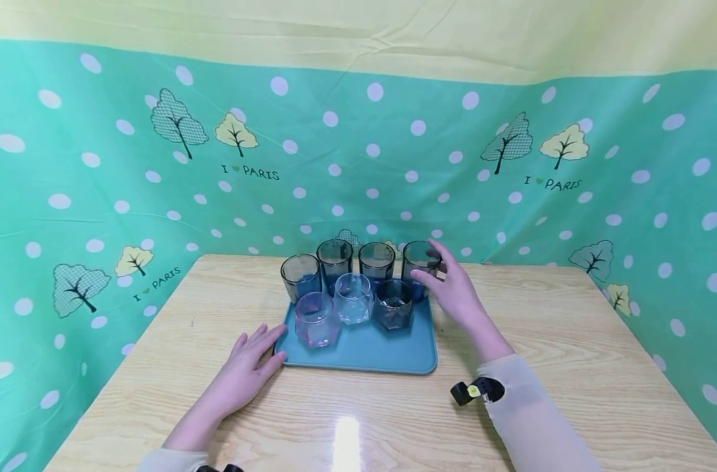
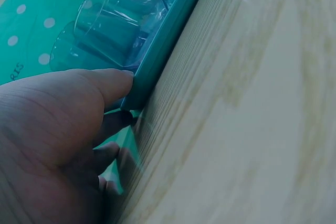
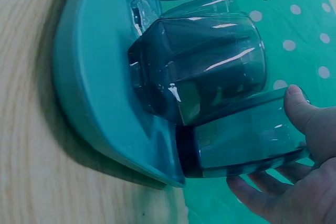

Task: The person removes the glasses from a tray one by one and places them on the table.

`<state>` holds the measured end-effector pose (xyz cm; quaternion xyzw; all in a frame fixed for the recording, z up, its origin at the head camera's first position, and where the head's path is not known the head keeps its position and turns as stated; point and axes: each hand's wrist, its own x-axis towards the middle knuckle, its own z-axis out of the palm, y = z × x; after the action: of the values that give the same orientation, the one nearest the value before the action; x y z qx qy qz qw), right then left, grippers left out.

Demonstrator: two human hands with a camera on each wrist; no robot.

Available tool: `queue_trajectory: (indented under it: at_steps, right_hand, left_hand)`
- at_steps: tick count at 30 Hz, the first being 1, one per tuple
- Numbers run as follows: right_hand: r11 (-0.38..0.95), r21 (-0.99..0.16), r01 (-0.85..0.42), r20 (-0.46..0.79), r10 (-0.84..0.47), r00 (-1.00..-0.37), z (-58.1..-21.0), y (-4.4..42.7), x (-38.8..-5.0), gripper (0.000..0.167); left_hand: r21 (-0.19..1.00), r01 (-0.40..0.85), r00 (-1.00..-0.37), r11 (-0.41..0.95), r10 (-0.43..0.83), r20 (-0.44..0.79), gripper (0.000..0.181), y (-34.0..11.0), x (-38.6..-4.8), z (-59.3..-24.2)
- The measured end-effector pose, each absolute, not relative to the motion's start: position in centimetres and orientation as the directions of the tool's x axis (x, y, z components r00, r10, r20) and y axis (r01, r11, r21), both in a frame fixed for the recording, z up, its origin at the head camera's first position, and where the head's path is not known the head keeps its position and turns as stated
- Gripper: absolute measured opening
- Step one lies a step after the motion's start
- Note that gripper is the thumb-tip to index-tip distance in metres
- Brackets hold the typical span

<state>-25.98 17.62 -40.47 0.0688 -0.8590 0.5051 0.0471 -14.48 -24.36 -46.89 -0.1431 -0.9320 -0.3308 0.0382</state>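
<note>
At the tray's back right corner, my right hand (image 1: 454,288) holds a tall smoky drinking glass (image 1: 420,262), thumb on one side and fingers on the other. The right wrist view shows this tall glass (image 3: 247,137) with its base at the teal tray (image 3: 94,77). My left hand (image 1: 246,370) lies at the left edge of the tray (image 1: 364,357), fingers fairly straight. In the left wrist view, the thumb (image 2: 113,83) touches the rim near a clear faceted glass. Short faceted glasses, pinkish (image 1: 317,321), clear (image 1: 354,300) and dark (image 1: 393,306), stand in front.
More tall smoky glasses (image 1: 334,259) stand along the tray's back. The tray lies on a wooden table (image 1: 541,328), before a green dotted cloth (image 1: 393,164) that hangs behind and at both sides. Light glares off the table's front.
</note>
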Motion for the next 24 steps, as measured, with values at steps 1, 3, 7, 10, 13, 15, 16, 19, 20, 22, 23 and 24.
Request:
queue_trajectory:
  at_steps: [1, 3, 7, 10, 13, 15, 16, 19, 20, 22, 23, 24]
  right_hand:
    - [0.477, -0.863, -0.167, 0.153, -0.069, -0.986, -40.4, 17.7, -26.0, 0.086]
    - [0.468, -0.868, -0.166, 0.155, -0.063, -0.986, -40.3, 17.8, -25.9, 0.086]
    - [0.453, -0.877, -0.16, 0.155, -0.049, -0.987, -40.1, 18.2, -25.9, 0.085]
    - [0.45, -0.879, -0.16, 0.159, -0.04, -0.986, -40.0, 18.5, -25.9, 0.084]
    - [0.453, -0.876, -0.166, 0.171, -0.031, -0.985, -39.8, 18.9, -26.0, 0.084]
    - [0.456, -0.873, -0.173, 0.18, -0.029, -0.983, -39.7, 19.2, -26.1, 0.086]
    - [0.458, -0.871, -0.176, 0.184, -0.028, -0.983, -39.7, 19.4, -26.1, 0.087]
    - [0.466, -0.869, -0.168, 0.183, -0.014, -0.983, -39.5, 19.8, -26.2, 0.089]
    - [0.467, -0.869, -0.165, 0.181, -0.011, -0.983, -39.5, 19.9, -26.2, 0.089]
    - [0.47, -0.869, -0.156, 0.176, -0.002, -0.984, -39.4, 20.2, -26.2, 0.089]
    - [0.473, -0.869, -0.149, 0.172, 0.005, -0.985, -39.4, 20.4, -26.2, 0.089]
    - [0.474, -0.869, -0.145, 0.169, 0.008, -0.986, -39.3, 20.5, -26.2, 0.09]
  left_hand:
    - [0.605, 0.291, -0.956, 0.741, 0.241, 0.165, 0.055, -24.4, -14.5, -46.9]
    - [0.603, 0.292, -0.956, 0.742, 0.242, 0.165, 0.055, -24.4, -14.5, -46.9]
    - [0.603, 0.293, -0.956, 0.742, 0.242, 0.167, 0.055, -24.4, -14.5, -47.0]
    - [0.606, 0.294, -0.956, 0.74, 0.242, 0.168, 0.055, -24.4, -14.4, -47.0]
    - [0.608, 0.294, -0.956, 0.737, 0.241, 0.169, 0.055, -24.4, -14.5, -47.1]
    - [0.608, 0.295, -0.955, 0.737, 0.241, 0.171, 0.055, -24.4, -14.5, -47.1]
    - [0.608, 0.296, -0.955, 0.737, 0.241, 0.172, 0.055, -24.4, -14.5, -47.1]
    - [0.606, 0.299, -0.954, 0.737, 0.241, 0.177, 0.055, -24.4, -14.5, -47.2]
    - [0.606, 0.3, -0.954, 0.737, 0.241, 0.179, 0.054, -24.4, -14.5, -47.2]
    - [0.607, 0.301, -0.954, 0.736, 0.24, 0.182, 0.054, -24.4, -14.5, -47.2]
    - [0.608, 0.302, -0.953, 0.735, 0.239, 0.184, 0.054, -24.4, -14.5, -47.2]
    - [0.608, 0.303, -0.953, 0.734, 0.239, 0.186, 0.054, -24.4, -14.5, -47.2]
